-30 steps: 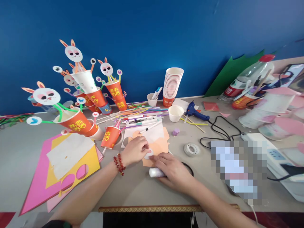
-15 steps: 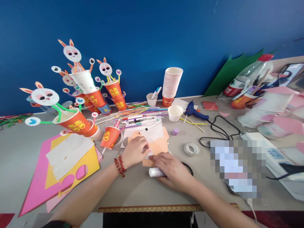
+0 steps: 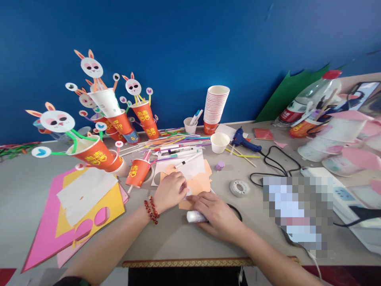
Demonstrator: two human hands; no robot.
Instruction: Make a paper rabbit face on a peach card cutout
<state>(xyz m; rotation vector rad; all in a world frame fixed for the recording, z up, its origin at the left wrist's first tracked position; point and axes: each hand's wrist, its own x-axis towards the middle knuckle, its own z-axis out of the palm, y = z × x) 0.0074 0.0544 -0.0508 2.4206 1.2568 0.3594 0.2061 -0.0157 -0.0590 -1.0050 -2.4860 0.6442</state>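
Observation:
My left hand [image 3: 172,191], with a red bead bracelet [image 3: 151,209] at the wrist, has its fingers curled and pinched at the edge of a small white paper disc [image 3: 188,192] with a pinkish mark. The disc lies over a sheet of peach paper [image 3: 199,184]. From the other side, the fingertips of my right hand [image 3: 218,214] touch the peach paper close to the disc. A white tube like a glue stick [image 3: 195,216] pokes out to the left from under my right hand, which is closed around it. The rest of the tube is hidden.
Rabbit-faced paper cup figures [image 3: 95,153] stand at the left behind coloured sheets [image 3: 119,196]. Markers [image 3: 178,151] lie beyond my hands. A cup stack [image 3: 217,105], blue glue gun [image 3: 245,141], tape roll [image 3: 239,188], blurred-out phone [image 3: 293,210] and power strip [image 3: 342,194] are further right.
Hardly anything differs. The view has shifted very slightly, and both hands keep their places at the paper disc, with the tube still under my right hand.

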